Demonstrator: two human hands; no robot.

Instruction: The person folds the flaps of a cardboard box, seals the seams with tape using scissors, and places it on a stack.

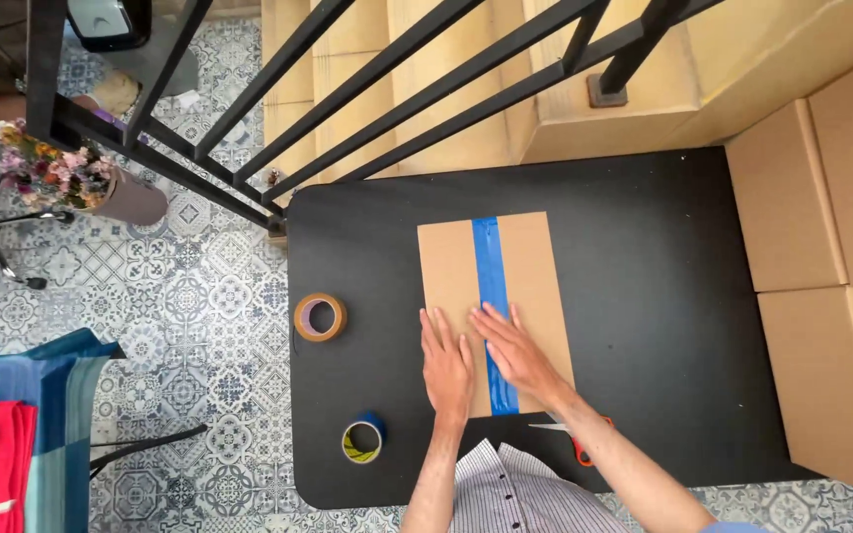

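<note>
**Pressing the blue tape flat along the box seam**

A flat cardboard box (pixel 494 306) lay on the black table (pixel 663 326), about midway across it, with a strip of blue tape (pixel 491 286) running down its centre seam from the far edge toward the person. Both hands rested on the near part of the box. The left hand (pixel 445 363) lay palm down on the bare cardboard just left of the strip, fingers spread and fully extended, gripping nothing. The right hand (pixel 511 350) lay flat across the tape itself, fingers angled toward the left, also grasping nothing, only pressing.

To do this well, the judgement was that the left hand should have kept the flap from shifting while the right swept along the strip in 1 direction, from the middle outward, so that trapped air and wrinkles were pushed out rather than folded in. Firm, even pressure over the seam mattered most, since the tape bridged 2 flaps there. The far part of the strip showed a slight sheen and possible ripples, so that stretch probably needed a pass too.

A brown tape roll (pixel 320 317) sat on the table's left side, a blue tape roll (pixel 363 439) nearer the person, and orange-handled scissors (pixel 577 444) lay partly hidden under the right forearm. More cardboard boxes (pixel 821 247) stood to the right.
</note>
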